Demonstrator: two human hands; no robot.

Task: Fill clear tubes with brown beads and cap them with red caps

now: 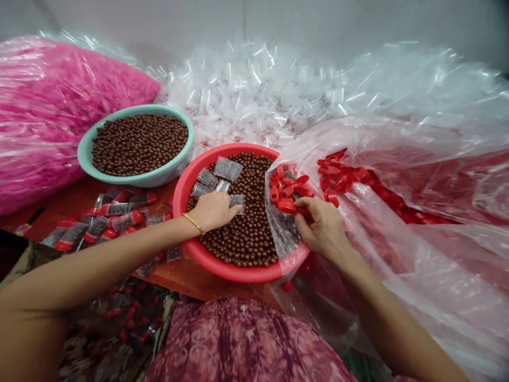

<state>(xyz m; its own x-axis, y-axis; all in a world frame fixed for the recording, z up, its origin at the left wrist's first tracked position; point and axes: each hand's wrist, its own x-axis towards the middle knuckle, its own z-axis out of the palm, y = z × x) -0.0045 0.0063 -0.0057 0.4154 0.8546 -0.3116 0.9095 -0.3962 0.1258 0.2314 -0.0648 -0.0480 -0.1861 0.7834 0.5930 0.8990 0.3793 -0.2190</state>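
Observation:
My left hand (217, 211) is over the red bowl (228, 273), fingers curled downward and partly hidden, closed at a small clear plastic container (237, 203) beside the thumb. Brown balls (242, 241) fill the bowl, and several more clear containers (228, 168) lie on top of them at the upper left. At the bowl's right rim, my right hand (324, 225) pinches a red plastic cap (287, 206) between thumb and fingers. Other red caps (280, 183) lie around it on a transparent plastic bag (284, 231) that drapes over the bowl's right side.
A light-blue bowl (159, 179) of brown balls stands at the back left, beside a bag of pink pieces (67, 101). Filled, red-capped containers (126, 219) are piled on the left of the table (199, 281). Clear containers (246, 101) are heaped behind.

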